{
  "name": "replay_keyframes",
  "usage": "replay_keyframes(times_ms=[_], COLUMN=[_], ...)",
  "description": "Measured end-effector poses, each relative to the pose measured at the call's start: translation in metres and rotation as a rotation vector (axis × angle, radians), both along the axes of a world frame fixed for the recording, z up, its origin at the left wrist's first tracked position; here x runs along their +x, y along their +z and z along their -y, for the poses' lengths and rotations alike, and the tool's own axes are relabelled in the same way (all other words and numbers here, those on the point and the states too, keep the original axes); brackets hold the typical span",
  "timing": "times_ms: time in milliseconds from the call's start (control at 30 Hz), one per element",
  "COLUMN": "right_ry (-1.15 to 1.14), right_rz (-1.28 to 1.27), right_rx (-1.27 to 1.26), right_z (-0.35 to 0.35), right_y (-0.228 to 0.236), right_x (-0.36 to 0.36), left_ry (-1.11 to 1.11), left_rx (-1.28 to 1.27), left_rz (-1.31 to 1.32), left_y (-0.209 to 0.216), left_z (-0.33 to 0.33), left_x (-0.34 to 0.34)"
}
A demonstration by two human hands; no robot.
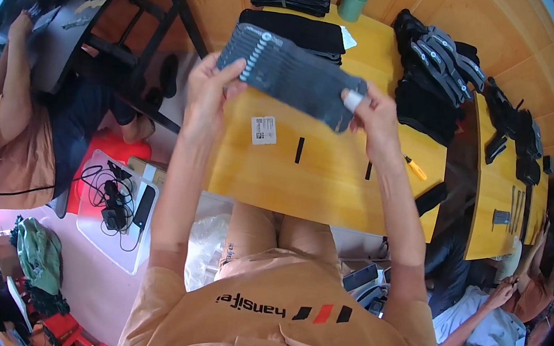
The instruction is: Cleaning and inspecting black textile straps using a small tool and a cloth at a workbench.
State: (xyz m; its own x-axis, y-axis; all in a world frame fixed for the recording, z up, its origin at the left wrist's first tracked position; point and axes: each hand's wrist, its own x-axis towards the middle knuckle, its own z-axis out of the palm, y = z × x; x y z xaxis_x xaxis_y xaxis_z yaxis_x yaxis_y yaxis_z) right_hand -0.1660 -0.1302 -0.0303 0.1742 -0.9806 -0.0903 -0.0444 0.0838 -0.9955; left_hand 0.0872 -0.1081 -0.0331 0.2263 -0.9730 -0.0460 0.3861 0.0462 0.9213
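The left hand [206,91] and right hand [376,120] squeeze fingers [231,72] on a long gray strip [291,75] dipping rightward; a clear tub [91,229] holds cords [114,216].

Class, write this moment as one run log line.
left hand: holds grey fabric piece, left end | right hand: holds its right end | yellow table: bears white label

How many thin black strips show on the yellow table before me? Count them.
2: one strip right of the white label, another strip beside your right forearm. More may be hidden.
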Motion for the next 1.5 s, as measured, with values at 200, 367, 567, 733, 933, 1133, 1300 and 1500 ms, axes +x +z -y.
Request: replay_keyframes(times_ms=[200,367,567,733,933,1133,1300,1500], right_ry=[-0.074,-0.115,-0.162,-0.19,-0.205,-0.227,-0.253,-0.272], right_rz=[-0.206,-0.444,-0.546,-0.806,-0.921,-0.878,-0.789,-0.656], right_rx=[-0.275,-0.386,-0.445,-0.533,-0.732,-0.708,-0.622,-0.543], right_z=[0.097,0.151,0.169,0.155,0.149,0.131,0.126,0.126], right_y=[0.015,-0.01,-0.031,-0.032,-0.052,-0.061,-0.055,-0.052], right_x=[0.026,0.036,0.037,0.046,0.047,0.053,0.048,0.046], left_ry=[0.135,0.117,0.185,0.231,0.264,0.247,0.225,0.2], left_rx=[-0.049,-0.072,0.041,0.054,0.024,-0.075,-0.109,-0.18], left_rz=[0.289,0.457,0.778,0.913,0.932,0.837,0.822,0.901], left_y=[0.027,0.007,-0.002,-0.023,-0.046,-0.071,-0.063,-0.046], left_z=[0.07,0.108,0.112,0.113,0.119,0.12,0.119,0.12], left_x=[0.015,0.024,0.02,0.029,0.03,0.043,0.041,0.046])
